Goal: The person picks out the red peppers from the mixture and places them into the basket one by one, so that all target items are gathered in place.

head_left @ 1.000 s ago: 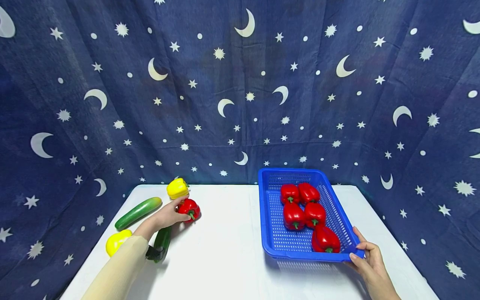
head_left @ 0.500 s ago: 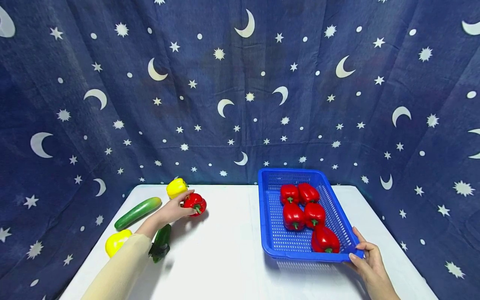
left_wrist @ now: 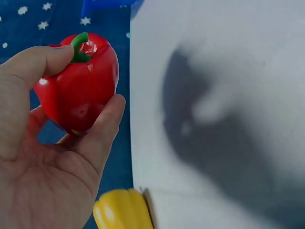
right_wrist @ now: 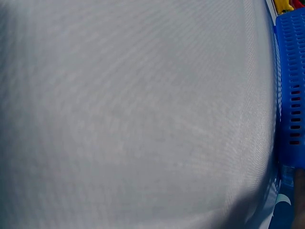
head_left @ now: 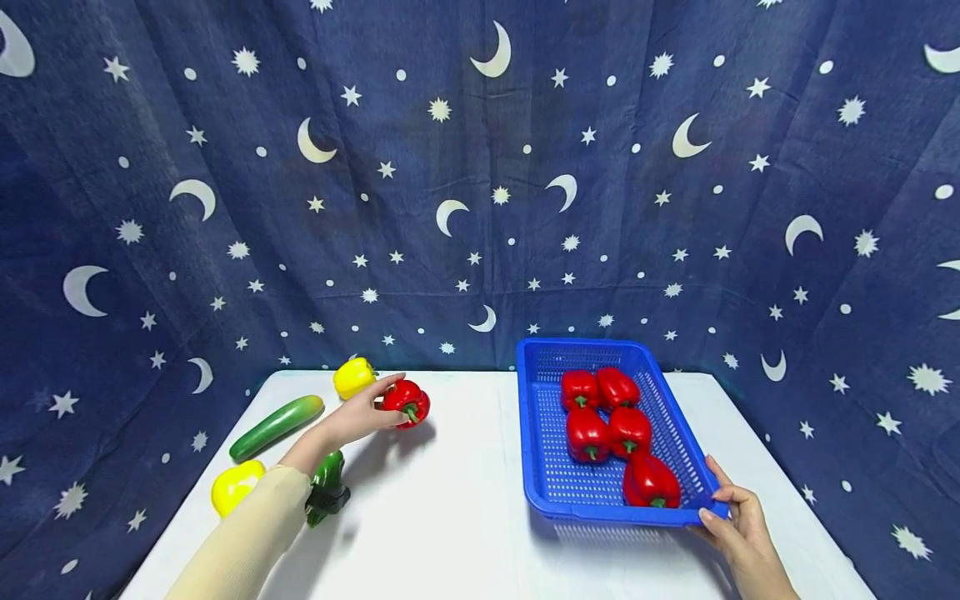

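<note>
My left hand [head_left: 363, 414] holds a red bell pepper [head_left: 407, 403] above the white table. In the left wrist view the thumb lies by the green stem of the red bell pepper [left_wrist: 81, 90], and the fingers curl beneath and around its side. At the right, my right hand [head_left: 742, 527] grips the near right corner of a blue perforated basket [head_left: 532, 450], thumb on the rim and fingers along the outer side. Several red bell peppers [head_left: 588, 432] lie inside it. The right wrist view shows mostly white cloth, with the basket's blue wall [right_wrist: 291, 90] at its edge.
Behind the left hand sits a yellow bell pepper [head_left: 354, 378]. Left of the forearm lie a long green cucumber [head_left: 276, 427] and another yellow pepper [head_left: 234, 487]. A dark green vegetable [head_left: 327, 483], partly covered by the wrist, is beside the sleeve. A starry blue curtain [head_left: 480, 275] closes off the back.
The left hand has lifted the red bell pepper and carried it to the right, away from the yellow one. The right hand and the basket have stayed where they were.
</note>
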Motion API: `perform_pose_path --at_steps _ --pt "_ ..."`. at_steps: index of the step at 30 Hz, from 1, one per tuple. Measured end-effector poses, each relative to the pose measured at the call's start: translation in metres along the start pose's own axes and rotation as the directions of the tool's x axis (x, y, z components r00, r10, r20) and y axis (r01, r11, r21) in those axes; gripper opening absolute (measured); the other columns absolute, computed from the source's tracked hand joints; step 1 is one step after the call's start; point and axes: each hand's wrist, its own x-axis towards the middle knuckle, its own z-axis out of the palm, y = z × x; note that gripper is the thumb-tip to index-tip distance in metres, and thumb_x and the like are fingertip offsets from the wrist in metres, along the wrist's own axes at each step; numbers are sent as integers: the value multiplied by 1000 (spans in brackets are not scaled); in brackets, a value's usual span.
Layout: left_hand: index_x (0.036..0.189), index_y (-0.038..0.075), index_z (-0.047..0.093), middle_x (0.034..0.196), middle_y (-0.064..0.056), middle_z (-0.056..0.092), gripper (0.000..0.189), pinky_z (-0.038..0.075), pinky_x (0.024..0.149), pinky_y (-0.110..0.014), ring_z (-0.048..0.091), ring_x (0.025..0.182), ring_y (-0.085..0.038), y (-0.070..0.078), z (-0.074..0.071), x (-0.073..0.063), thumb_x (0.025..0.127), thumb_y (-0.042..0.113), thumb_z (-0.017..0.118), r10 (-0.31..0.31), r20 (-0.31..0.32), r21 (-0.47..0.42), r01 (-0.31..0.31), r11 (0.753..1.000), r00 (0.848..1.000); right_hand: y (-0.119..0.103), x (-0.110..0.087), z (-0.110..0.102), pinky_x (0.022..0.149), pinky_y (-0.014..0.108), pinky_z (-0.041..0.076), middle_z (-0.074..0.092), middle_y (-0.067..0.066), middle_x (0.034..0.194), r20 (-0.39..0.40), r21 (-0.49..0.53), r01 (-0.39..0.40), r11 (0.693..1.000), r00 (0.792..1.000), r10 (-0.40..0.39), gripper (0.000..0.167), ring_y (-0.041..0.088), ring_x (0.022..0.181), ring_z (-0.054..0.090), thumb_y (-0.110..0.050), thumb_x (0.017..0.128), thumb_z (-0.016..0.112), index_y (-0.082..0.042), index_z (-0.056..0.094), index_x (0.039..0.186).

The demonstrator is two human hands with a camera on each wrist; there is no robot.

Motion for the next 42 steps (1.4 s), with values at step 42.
perform_pose_path --at_steps 42 --pt "152 30 46 144 -8 52 77 55 95 -42 62 119 -28 96 63 10 86 22 84 209 252 -241 -147 959 945 5 0 -2 84 20 55 17 -2 169 -22 19 -22 1000 999 23 27 -9 122 47 4 105 46 -6 29 124"
